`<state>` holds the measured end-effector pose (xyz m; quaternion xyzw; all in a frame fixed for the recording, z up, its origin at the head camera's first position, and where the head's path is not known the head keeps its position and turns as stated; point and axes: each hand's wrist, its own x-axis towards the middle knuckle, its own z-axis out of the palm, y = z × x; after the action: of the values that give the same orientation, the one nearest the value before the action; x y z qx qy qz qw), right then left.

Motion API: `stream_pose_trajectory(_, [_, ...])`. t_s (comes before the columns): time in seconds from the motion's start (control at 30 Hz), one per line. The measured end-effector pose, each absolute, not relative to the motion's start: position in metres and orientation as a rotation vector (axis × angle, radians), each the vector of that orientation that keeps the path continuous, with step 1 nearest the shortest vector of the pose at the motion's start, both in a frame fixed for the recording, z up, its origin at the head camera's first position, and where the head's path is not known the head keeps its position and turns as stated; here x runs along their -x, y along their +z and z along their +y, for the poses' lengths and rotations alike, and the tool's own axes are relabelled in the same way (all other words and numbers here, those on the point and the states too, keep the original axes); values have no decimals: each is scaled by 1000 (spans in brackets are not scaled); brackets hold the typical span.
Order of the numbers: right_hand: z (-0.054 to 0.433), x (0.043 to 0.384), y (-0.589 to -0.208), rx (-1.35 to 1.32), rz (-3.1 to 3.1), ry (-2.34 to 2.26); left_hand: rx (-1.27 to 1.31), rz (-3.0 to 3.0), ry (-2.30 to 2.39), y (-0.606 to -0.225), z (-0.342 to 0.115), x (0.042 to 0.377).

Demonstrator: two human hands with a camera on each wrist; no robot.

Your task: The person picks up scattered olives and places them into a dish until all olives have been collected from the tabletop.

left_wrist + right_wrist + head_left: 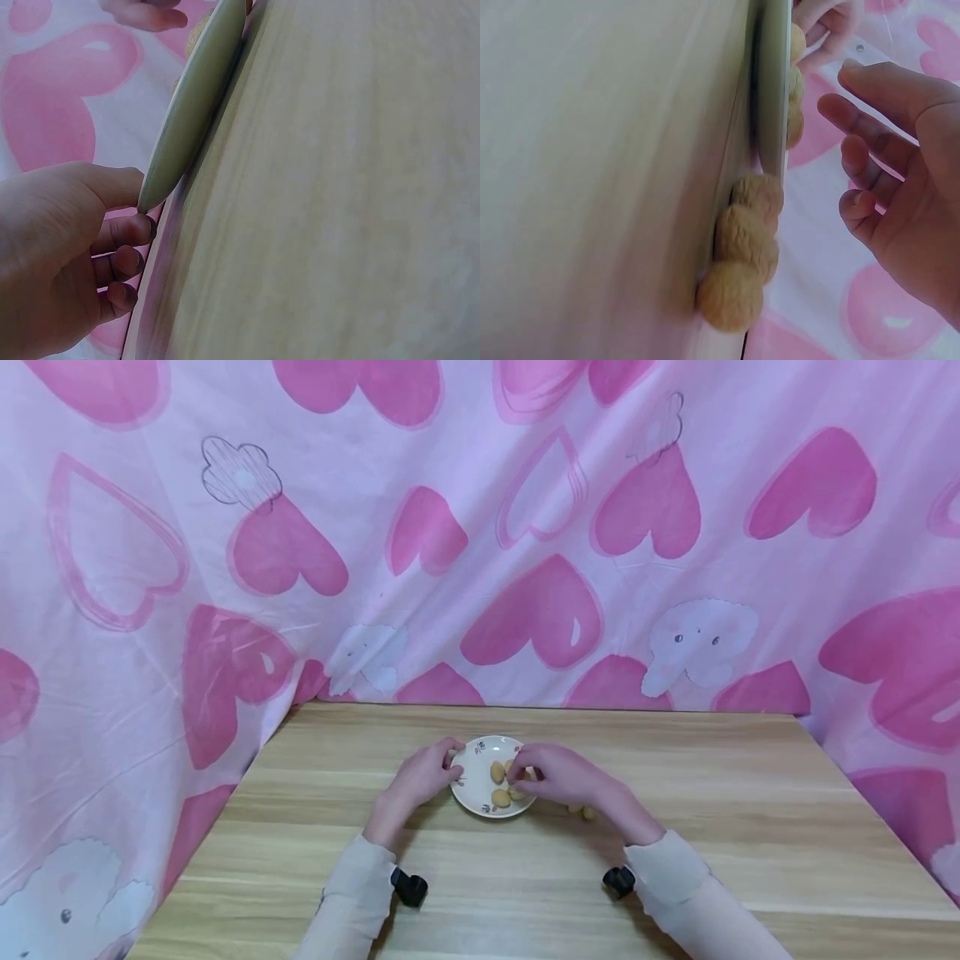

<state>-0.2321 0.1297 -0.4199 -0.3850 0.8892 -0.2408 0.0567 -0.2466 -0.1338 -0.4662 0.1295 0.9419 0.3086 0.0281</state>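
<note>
At lower centre, left hand (426, 770) pinches round white ceramic plate (472, 783); right hand (561, 774) empty, fingers parted; some wrinkled tan walnuts (497, 772) plated, others (731, 296) remaining outside.

Pink heart-print cloth (480, 531) behind wooden table (517, 881)

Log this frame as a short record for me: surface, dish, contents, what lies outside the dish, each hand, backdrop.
Surface: wooden table
Dish: white round plate with small printed marks near its rim
Contents: several walnuts; the right hand covers part of the plate, so no sure count
Outside the dish: at least three loose walnuts on the table, beside the plate
Left hand: holds the plate's rim
Right hand: over the plate, no walnut seen in its fingers
Backdrop: pink cloth with hearts
</note>
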Motion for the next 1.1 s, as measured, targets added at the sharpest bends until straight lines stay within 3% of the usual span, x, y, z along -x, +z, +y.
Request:
stream_pose_trajectory(0.47, [160,229,-423,956,2759,-771,-370,2898,949,-468,-133,245])
stream_pose_trajectory(1.1, [185,237,-429,859,2760,-852,-389,2910,954,-469,-133,246])
